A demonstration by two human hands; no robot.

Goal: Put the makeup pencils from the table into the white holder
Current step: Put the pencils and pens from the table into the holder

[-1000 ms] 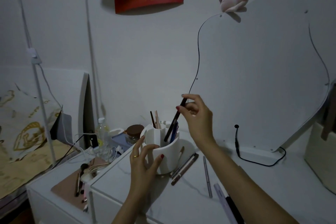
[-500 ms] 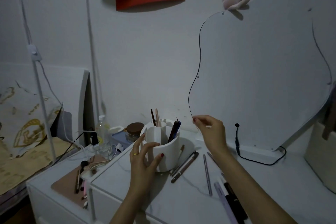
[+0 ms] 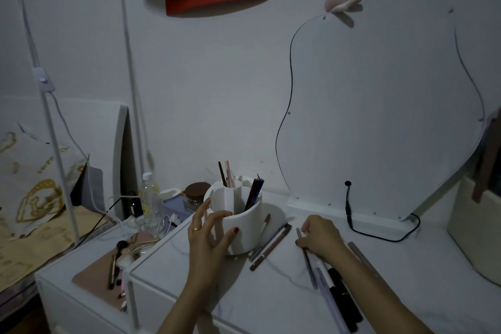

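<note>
Dimly lit, a white table (image 3: 271, 306) stands against a wall, and a person leans over it with both bare hands out. Toward the back of the table sits the white holder (image 3: 238, 228), a cup split into compartments. Several pencils already stand in it: two thin ones upright in the rear section, two darker ones leaning in the right section.

The left hand (image 3: 208, 238) wraps loosely around the holder's near side, thumb and fingers curved against the wall, most likely to keep it from tipping or sliding as pencils drop in.

The right hand (image 3: 320, 236) rests low on the table to the right of the holder, fingers curled down over the top end of a thin grey pencil (image 3: 306, 257). Its fingertips touch the pencil, but whether it is already pinched I cannot tell.

Two brown pencils (image 3: 271, 247) lie side by side on the table, slanting up to the holder's base. More dark pens (image 3: 341, 295) lie close together beside the right forearm, with another pale stick just beyond the wrist. So the job looks partly done, with several pencils left to gather.
</note>
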